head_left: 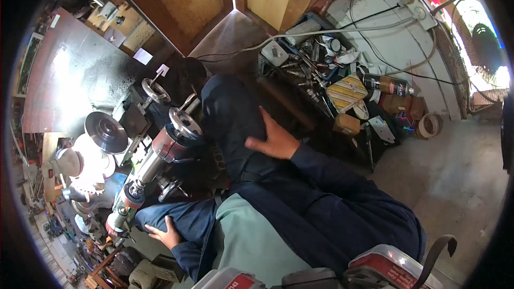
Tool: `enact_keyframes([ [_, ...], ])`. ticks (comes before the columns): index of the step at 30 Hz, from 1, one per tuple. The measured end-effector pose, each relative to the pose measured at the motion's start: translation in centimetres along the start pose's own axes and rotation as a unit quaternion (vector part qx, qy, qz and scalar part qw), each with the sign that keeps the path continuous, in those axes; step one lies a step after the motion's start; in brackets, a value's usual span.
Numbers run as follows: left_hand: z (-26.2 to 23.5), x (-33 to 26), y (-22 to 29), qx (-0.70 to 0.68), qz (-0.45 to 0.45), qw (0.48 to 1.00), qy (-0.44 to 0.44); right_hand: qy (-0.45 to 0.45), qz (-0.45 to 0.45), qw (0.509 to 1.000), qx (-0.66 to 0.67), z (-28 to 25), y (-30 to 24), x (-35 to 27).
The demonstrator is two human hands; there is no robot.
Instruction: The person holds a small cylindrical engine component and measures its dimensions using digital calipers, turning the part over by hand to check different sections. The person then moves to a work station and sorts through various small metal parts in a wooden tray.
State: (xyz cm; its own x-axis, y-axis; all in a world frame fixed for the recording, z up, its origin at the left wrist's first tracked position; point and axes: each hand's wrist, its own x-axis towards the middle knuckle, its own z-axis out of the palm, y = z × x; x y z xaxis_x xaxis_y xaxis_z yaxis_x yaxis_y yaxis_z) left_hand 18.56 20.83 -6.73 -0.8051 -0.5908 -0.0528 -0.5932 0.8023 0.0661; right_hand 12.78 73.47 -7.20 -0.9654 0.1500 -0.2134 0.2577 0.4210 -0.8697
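Observation:
My right hand (274,140) lies flat, fingers spread, on a dark blue cloth-covered leg (233,118) in the middle of the view. It holds nothing. My left hand (162,234) rests low at the left on a knee in blue jeans (184,220), fingers loosely apart and empty. Just left of both hands stands a metal machine (160,150) with a shiny cylinder and two handwheels (184,122). The left hand is nearest the machine's lower end (119,215).
A round metal disc (106,131) and a bright lamp (88,168) sit left of the machine. A crate of tools (313,67), a yellow striped box (345,92), a spray can (388,84), a tape roll (428,126) and cables lie at the upper right. A fan (484,43) stands far right.

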Motion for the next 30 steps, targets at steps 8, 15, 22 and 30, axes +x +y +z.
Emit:
enact_keyframes([
  [8, 2.0, 6.1, -6.9, -0.243, 0.036, 0.969, 0.01, -0.011, -0.026, 0.993, -0.117, -2.6, -2.2, 1.4],
  [15, 6.0, 7.6, -14.4, -0.225, -0.027, 0.974, 0.022, 0.434, -0.001, 0.868, -0.24, -16.8, 5.5, 10.3],
  [22, 1.1, 5.5, -9.0, 0.002, -0.005, 0.999, -0.031, 0.162, 0.376, 0.776, -0.48, -34.1, 26.4, 15.8],
  [30, -7.4, -2.0, 0.9, 0.051, 0.062, 0.984, -0.161, 0.584, 0.188, 0.781, -0.115, -29.1, 23.6, 12.8],
])
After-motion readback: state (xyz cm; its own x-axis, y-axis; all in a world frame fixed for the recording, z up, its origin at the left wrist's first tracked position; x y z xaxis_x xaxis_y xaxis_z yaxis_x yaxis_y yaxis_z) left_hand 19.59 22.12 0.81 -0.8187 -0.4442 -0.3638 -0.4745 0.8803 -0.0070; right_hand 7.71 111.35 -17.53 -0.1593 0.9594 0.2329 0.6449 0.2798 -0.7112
